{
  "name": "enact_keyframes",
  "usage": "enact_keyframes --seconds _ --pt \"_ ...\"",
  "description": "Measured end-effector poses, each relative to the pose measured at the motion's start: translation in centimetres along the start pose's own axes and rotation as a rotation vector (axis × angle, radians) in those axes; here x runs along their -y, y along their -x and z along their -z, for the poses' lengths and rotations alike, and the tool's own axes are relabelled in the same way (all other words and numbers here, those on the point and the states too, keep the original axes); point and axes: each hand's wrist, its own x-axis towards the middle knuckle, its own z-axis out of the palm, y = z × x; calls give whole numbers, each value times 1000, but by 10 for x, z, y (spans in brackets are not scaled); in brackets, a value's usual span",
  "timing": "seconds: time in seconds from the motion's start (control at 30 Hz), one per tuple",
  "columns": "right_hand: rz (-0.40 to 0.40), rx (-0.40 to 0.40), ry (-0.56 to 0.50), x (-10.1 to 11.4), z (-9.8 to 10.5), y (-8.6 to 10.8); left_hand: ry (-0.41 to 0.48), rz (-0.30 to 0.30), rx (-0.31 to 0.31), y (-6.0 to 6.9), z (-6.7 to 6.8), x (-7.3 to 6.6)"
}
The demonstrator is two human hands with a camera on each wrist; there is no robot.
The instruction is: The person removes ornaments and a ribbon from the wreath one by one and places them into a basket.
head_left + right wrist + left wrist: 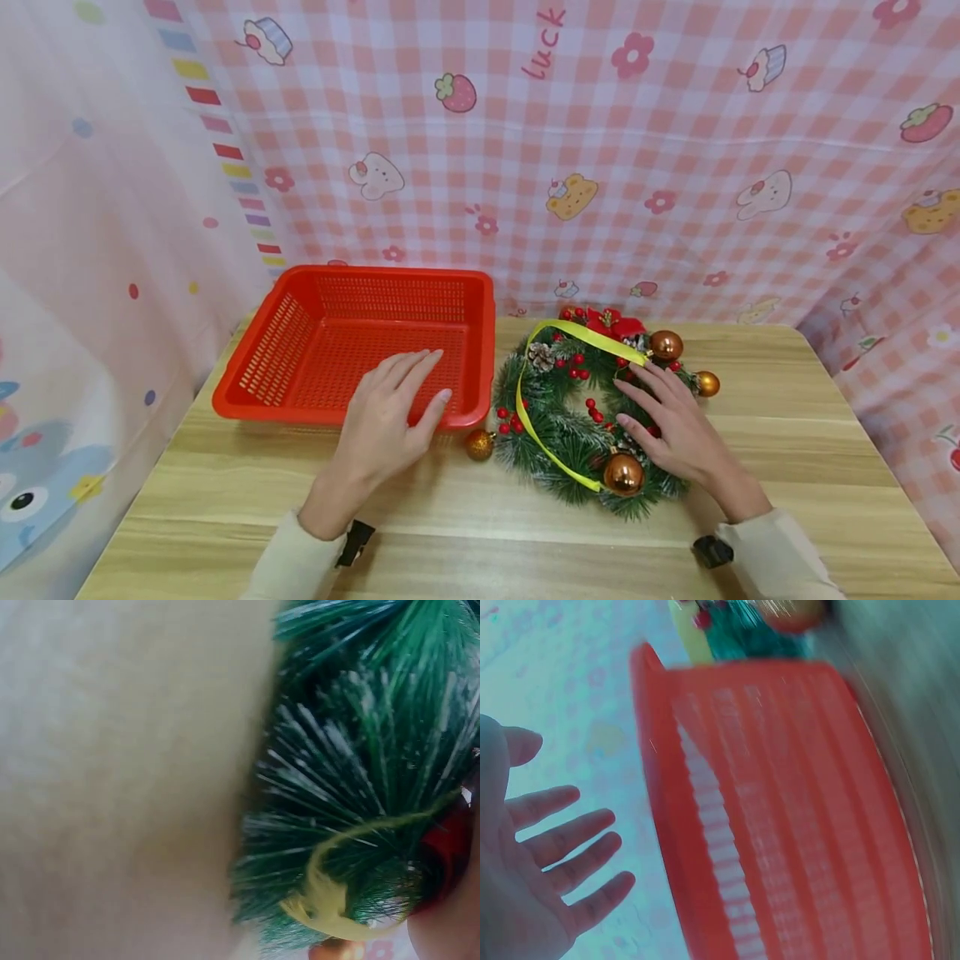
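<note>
A green Christmas wreath (558,454) lies on the table, dressed with red berries, a pine cone (540,357), a red flower (618,325) and copper baubles (623,475). Across it curves a yellow ribbon (592,335). My right hand (678,429) is over the wreath's right side, fingers spread; whether they touch it I cannot tell. In the right wrist view only a bit of that hand (446,930) shows beside the needles. Before the red basket (352,415), my left hand (382,421) hovers with extended fingers, holding nothing; the left wrist view shows its fingers apart from the basket wall (810,810).
The perforated basket stands at the back left of the wooden table (465,533), with nothing visible inside. A gold glitter bauble (480,445) lies between basket and wreath. Behind the table hangs a pink checked curtain (480,150); a pale curtain (112,208) hangs at the left.
</note>
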Motion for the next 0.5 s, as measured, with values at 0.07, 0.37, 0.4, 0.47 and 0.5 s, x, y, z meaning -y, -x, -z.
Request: enact_keyframes --seconds 0.07,0.37,0.4,0.47,0.5 --pt "-6 1 -4 0 -2 1 47 -27 -9 -1 -3 -9" --pt "-17 5 -5 -3 -7 2 288 -100 22 -1 -20 -58" --pt "-20 10 -8 -3 -7 2 315 -96 44 -1 -23 -63" --pt "-25 17 -10 -3 -7 2 369 -74 97 -1 -29 -74" --pt "-26 20 -10 -3 -8 2 399 -55 129 -1 -32 -78"
